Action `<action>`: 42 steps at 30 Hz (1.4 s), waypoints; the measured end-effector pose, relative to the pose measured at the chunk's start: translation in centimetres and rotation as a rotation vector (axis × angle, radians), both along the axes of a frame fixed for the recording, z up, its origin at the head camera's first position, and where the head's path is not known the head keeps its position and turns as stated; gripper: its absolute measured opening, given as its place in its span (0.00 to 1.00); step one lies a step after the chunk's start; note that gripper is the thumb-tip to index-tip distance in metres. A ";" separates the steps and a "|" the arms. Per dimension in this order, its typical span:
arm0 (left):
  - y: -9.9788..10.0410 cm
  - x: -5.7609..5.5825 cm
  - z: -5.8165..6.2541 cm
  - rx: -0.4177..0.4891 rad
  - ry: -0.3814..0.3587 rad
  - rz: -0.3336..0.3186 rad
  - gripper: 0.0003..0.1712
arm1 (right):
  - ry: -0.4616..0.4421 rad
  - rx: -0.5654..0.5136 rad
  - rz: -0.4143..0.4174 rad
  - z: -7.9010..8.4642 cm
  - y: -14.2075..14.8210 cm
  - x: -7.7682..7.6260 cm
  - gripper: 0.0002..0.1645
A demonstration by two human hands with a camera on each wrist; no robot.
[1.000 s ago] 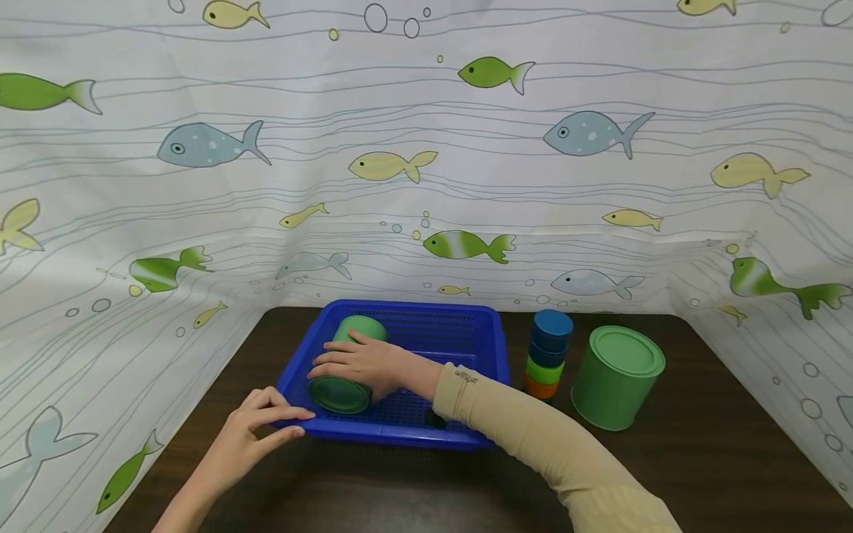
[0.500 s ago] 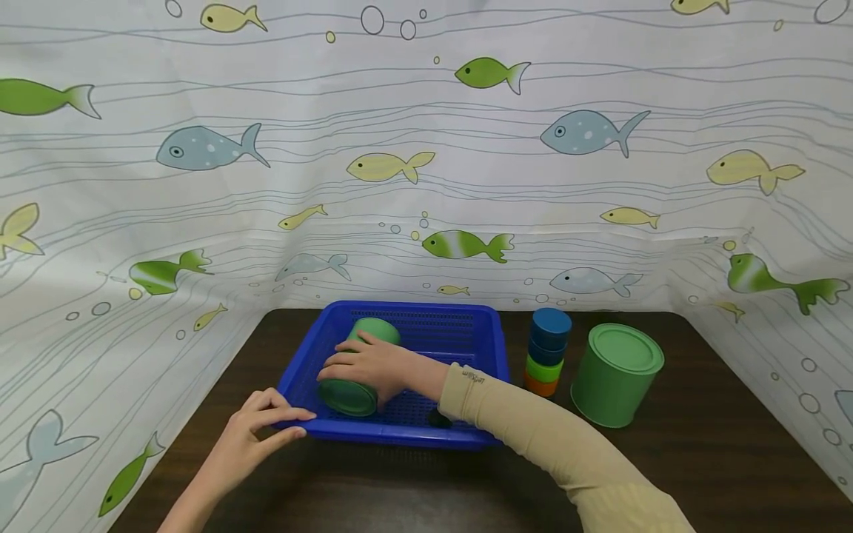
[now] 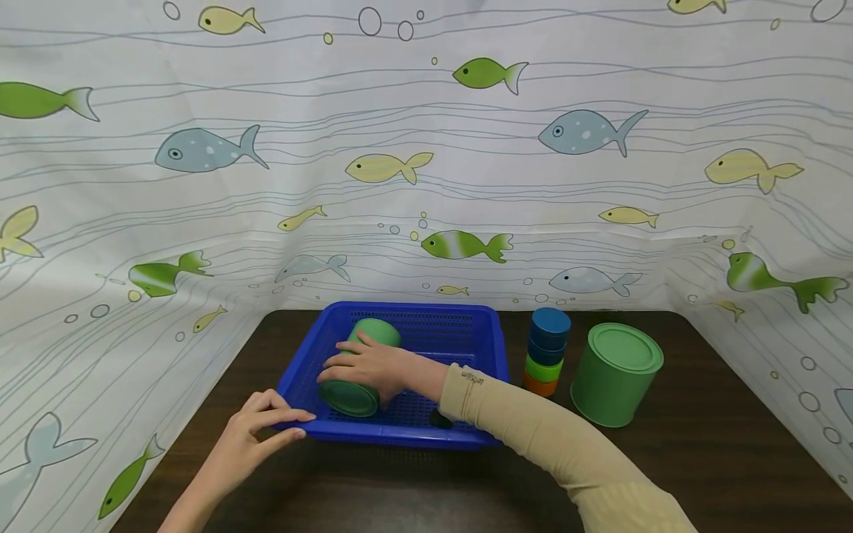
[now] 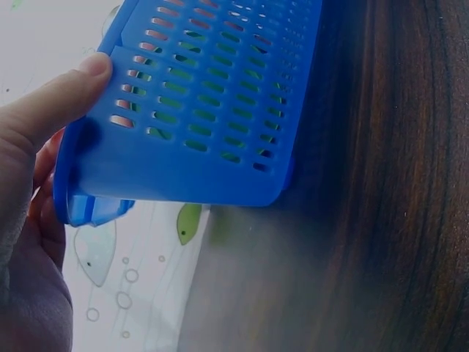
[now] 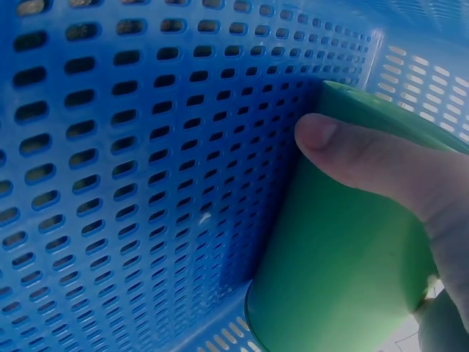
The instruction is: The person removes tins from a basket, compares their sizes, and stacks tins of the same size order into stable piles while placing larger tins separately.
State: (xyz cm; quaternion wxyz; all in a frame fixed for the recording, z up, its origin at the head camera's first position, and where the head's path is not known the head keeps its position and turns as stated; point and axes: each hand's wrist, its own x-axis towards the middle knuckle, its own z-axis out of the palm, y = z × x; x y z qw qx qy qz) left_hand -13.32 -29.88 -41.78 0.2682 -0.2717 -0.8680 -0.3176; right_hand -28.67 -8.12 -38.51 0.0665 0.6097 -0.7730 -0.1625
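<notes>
A green cylindrical canister [image 5: 337, 249] lies on its side in the left part of the blue perforated plastic basket [image 3: 433, 433]. My right hand [image 3: 373, 366] reaches over it from the right and grips its round wall, the thumb [image 5: 366, 158] along one side near the end. Part of the canister is hidden under that hand. At the basket's near left corner, my left hand [image 3: 249, 437] pinches the rim. In the left wrist view its thumb [image 4: 77, 92] presses on the outer side, with the other fingers behind the edge.
Right of the basket stands a stack of small cups [image 3: 548, 352], blue over green and orange. Beside it stands a larger green lidded canister [image 3: 616, 377]. The dark wooden table [image 3: 726, 444] is enclosed by a white fish-patterned sheet [image 3: 493, 192] at the back and sides.
My right hand and the canister have shifted slightly to the right in the basket, then stayed almost still. My left hand has kept its place on the rim.
</notes>
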 end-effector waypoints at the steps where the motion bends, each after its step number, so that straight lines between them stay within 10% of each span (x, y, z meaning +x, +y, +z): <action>1: 0.0 0.0 0.0 0.002 0.004 -0.003 0.22 | 0.002 -0.002 0.000 0.0 0.0 0.0 0.70; 34: -0.4 -0.1 -0.7 0.033 0.009 -0.016 0.24 | -0.031 -0.092 0.002 -0.6 -0.1 -0.3 0.66; 42: -0.4 -0.3 -0.8 0.039 0.017 -0.024 0.25 | -0.137 -0.261 -0.015 -0.3 0.1 -1.0 0.65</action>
